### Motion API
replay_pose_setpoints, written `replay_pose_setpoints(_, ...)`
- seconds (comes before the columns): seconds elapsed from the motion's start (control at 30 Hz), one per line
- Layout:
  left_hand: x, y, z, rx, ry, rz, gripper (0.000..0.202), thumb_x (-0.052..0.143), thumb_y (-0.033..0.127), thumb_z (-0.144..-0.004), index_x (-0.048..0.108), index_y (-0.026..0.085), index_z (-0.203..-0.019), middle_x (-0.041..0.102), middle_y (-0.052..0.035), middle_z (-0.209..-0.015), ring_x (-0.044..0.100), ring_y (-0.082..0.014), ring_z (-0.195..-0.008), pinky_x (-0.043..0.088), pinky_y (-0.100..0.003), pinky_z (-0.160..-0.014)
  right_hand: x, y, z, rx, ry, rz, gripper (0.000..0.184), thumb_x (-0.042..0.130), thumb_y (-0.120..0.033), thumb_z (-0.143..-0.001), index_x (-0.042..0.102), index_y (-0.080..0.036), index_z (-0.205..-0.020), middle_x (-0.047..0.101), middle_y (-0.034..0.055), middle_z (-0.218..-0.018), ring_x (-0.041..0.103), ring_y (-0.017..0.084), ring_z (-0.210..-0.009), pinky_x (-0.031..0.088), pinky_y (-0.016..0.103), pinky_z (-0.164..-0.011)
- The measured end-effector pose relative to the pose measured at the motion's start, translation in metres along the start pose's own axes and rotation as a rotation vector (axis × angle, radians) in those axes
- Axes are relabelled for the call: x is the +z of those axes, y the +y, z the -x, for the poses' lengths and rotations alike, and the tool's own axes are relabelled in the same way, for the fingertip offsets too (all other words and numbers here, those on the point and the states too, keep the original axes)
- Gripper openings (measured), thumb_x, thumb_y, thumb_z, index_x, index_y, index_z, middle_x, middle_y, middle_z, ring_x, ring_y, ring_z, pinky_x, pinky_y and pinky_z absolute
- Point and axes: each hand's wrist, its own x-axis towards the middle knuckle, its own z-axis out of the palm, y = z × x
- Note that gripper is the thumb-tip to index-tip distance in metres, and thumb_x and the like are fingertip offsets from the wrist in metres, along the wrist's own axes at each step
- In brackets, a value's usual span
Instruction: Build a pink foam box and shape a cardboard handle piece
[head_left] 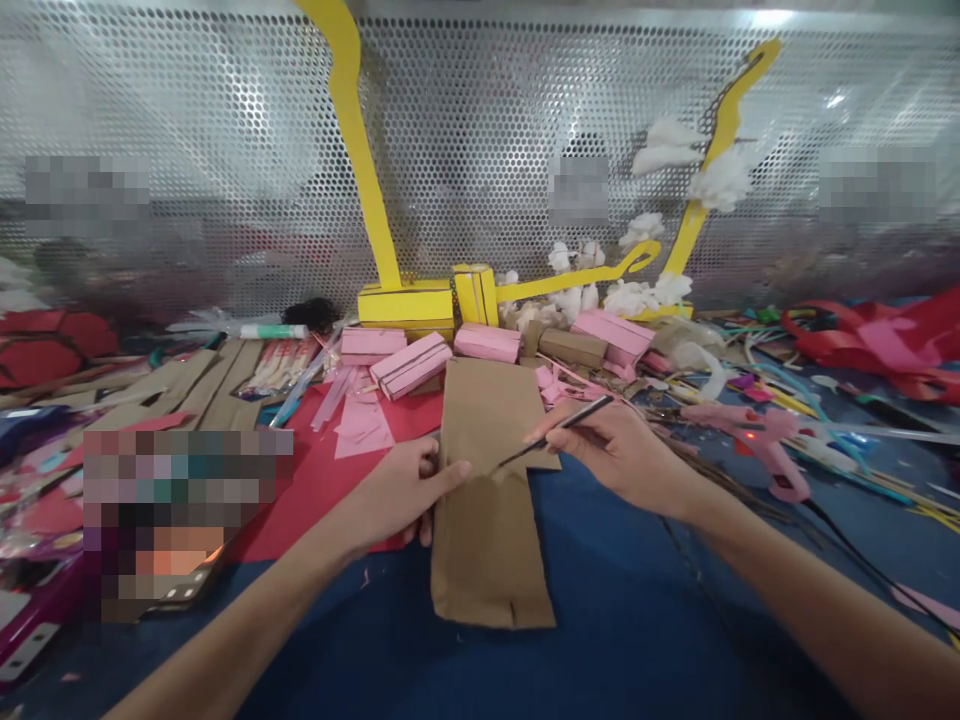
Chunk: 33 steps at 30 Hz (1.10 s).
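A brown cardboard piece (487,540) lies lengthwise before me, with a torn-looking lower edge and a wider upper part. My left hand (409,490) grips its left edge, thumb on top and the other fingers curled at the side, partly hidden. Closed in a writing pinch, my right hand (622,450) holds a slim black pencil (566,424) slanted over the cardboard. The pencil's tip points down at the middle of the board; I cannot tell whether it touches. Red paper (300,500) with pink scraps (360,425) lies beside my left hand.
Pink paper boxes (411,365) and yellow paper boxes (405,305) with tall strips stand at the back by a perforated metal panel (480,120). To the right lies a pink glue gun (772,445) with its black cord. Cardboard strips (202,385) and scraps clutter the left.
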Motion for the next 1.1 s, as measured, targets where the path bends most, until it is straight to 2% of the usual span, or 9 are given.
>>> replay_pose_setpoints(0.1,0.006,0.001,-0.002,-0.035,-0.029,0.074,0.053,0.059,0.068,-0.087,0.06,0.017,-0.103,0.061,0.0018,-0.056,0.048,-0.0087,-0.033,0.033,-0.017,-0.03,0.0,0.003,0.002,0.002,0.013,-0.027,0.026,0.055,-0.037,-0.102,0.077,-0.023,-0.103,0.078,0.0076,-0.105,0.072,0.021,-0.096,0.056,0.031,-0.083)
replay_pose_setpoints(0.23,0.011,-0.003,-0.007,0.024,0.032,0.083,0.053,0.064,0.064,-0.085,0.061,0.018,-0.11,0.058,0.0043,-0.063,0.042,-0.0057,-0.033,0.034,-0.017,-0.031,0.002,0.002,0.004,0.004,0.026,-0.051,0.03,0.053,-0.038,-0.102,0.078,-0.023,-0.106,0.077,0.0088,-0.107,0.072,0.022,-0.095,0.058,0.031,-0.081)
replay_pose_setpoints(0.53,0.009,-0.01,-0.01,0.036,0.013,-0.014,0.053,0.059,0.063,-0.089,0.057,0.018,-0.117,0.058,0.0048,-0.06,0.043,-0.0078,-0.033,0.033,-0.018,-0.029,0.009,0.004,0.007,-0.022,0.018,-0.129,0.03,0.052,-0.035,-0.104,0.077,-0.02,-0.107,0.077,0.0087,-0.105,0.072,0.02,-0.095,0.056,0.03,-0.084)
replay_pose_setpoints(0.77,0.011,-0.007,-0.01,0.056,0.016,0.014,0.049,0.059,0.059,-0.091,0.059,0.018,-0.116,0.057,0.0051,-0.063,0.04,-0.0056,-0.035,0.032,-0.017,-0.03,0.012,0.004,0.007,-0.003,0.022,-0.131,0.027,0.052,-0.033,-0.103,0.076,-0.02,-0.102,0.077,0.0076,-0.104,0.072,0.02,-0.094,0.055,0.03,-0.083)
replay_pose_setpoints(0.93,0.015,0.0,-0.006,0.077,0.078,0.082,0.043,0.063,0.055,-0.09,0.06,0.019,-0.113,0.06,0.0032,-0.073,0.046,-0.0056,-0.042,0.037,-0.016,-0.033,0.01,0.003,0.009,-0.023,0.037,-0.112,0.028,0.052,-0.032,-0.104,0.077,-0.02,-0.104,0.078,0.0076,-0.106,0.072,0.02,-0.096,0.055,0.029,-0.084)
replay_pose_setpoints(1.1,0.015,0.001,-0.005,0.041,0.078,0.075,0.039,0.065,0.052,-0.089,0.059,0.018,-0.106,0.061,0.0037,-0.066,0.044,-0.0052,-0.037,0.036,-0.016,-0.031,0.007,0.003,0.009,-0.035,0.039,-0.074,0.028,0.051,-0.029,-0.104,0.077,-0.02,-0.102,0.078,0.0066,-0.106,0.073,0.017,-0.094,0.055,0.025,-0.083)
